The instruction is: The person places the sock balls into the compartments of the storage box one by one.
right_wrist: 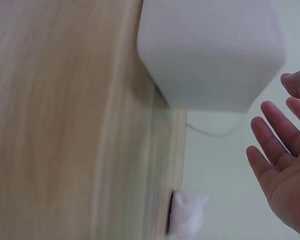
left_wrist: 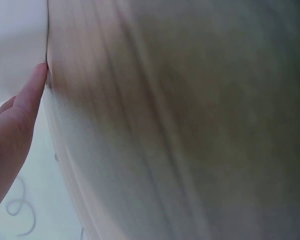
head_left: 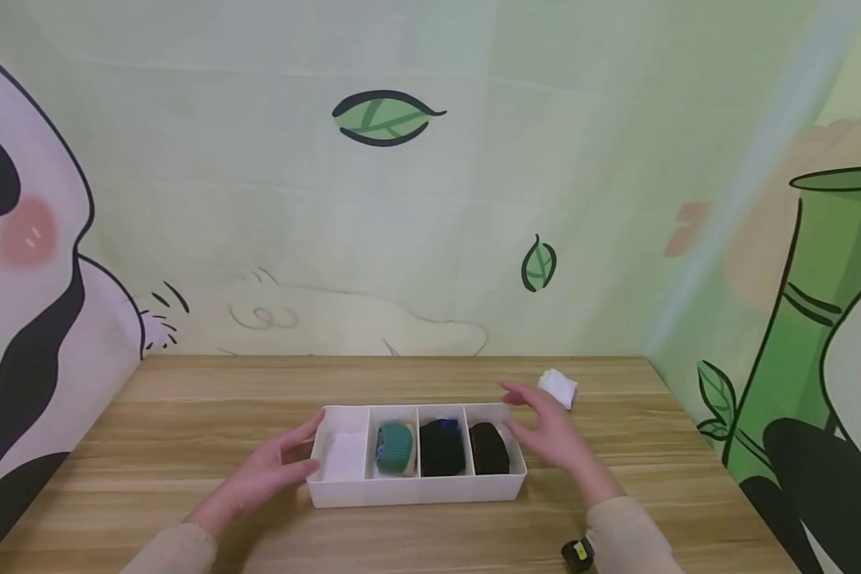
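Note:
A white divided box [head_left: 416, 493] sits on the table in the head view. From left to right, its compartments show a bare white floor, a teal ribbed knit roll [head_left: 395, 448], a black cloth roll [head_left: 442, 448] with a blue patch, and a dark cloth roll [head_left: 489, 449]. My left hand [head_left: 265, 470] lies along the box's left end, fingers extended and fingertips at its wall. In the left wrist view one fingertip [left_wrist: 39, 71] meets the white wall. Fingers spread, my right hand [head_left: 548, 426] hovers by the box's right end, holding nothing; the right wrist view shows its palm.
Behind the right hand, a small crumpled white cloth [head_left: 560, 388] lies on the wooden table [head_left: 222, 399]. A printed backdrop [head_left: 430, 207] with leaves, bamboo and pandas rises behind the table's far edge. A black device [head_left: 577, 555] is at the right sleeve.

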The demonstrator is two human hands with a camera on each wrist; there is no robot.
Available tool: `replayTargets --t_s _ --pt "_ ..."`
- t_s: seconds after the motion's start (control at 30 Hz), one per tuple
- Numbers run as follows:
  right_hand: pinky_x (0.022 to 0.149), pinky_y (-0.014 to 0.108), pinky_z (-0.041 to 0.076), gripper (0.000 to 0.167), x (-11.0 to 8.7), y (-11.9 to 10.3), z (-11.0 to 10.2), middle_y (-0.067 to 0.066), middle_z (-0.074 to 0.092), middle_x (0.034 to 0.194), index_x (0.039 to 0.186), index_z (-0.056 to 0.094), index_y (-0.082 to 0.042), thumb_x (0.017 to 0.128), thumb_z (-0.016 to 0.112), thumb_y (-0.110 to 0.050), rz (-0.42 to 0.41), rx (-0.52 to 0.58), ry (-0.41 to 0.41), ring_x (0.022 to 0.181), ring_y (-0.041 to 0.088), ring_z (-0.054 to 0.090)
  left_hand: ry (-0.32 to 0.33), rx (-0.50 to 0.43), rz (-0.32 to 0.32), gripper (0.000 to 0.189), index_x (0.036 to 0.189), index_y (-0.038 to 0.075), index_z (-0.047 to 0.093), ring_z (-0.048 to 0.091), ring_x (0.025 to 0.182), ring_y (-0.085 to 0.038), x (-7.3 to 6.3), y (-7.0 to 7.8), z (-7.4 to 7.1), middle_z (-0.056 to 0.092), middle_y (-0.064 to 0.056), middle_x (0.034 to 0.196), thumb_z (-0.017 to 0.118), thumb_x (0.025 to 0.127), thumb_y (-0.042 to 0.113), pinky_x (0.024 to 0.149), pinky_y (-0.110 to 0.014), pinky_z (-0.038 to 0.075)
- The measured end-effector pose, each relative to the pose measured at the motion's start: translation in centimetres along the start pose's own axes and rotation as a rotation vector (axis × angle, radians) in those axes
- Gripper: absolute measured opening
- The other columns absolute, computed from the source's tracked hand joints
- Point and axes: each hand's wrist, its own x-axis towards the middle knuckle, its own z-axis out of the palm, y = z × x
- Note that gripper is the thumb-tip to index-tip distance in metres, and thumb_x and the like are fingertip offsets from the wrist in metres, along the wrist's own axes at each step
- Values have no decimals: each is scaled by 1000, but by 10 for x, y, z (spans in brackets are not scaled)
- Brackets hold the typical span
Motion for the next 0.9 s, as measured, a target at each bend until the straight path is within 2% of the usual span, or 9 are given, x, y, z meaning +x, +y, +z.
replayTargets --t_s 0.33,0.6,0.8,0.9 --pt "93 54 48 49 -8 14 -13 18 68 109 127 59 6 81 74 8 94 -25 12 103 36 64 11 15 -8 75 157 9 25 41 133 -49 -1 1 0 23 -27 158 67 95 16 94 -40 51" --pt "95 55 44 48 -8 36 -24 20 68 109 125 60 6 80 76 4 184 -86 51 106 40 61 19 10 -30 76 158 12 25 41 133 -48 -1 2 1 22 -24 159 67 95 17 96 -43 50" --pt "98 58 41 47 -5 51 -32 23 64 117 130 57 4 86 74 -4 289 -142 34 113 42 55 16 0 -35 76 158 12 25 40 134 -48 0 2 0 21 -24 159 67 95 17 96 -44 50" --pt "99 59 40 48 -3 59 -35 25 63 118 130 56 6 87 73 -5 303 -159 38 114 43 54 18 7 -34 76 158 12 25 41 133 -48 0 1 0 22 -24 159 67 95 18 95 -44 50"
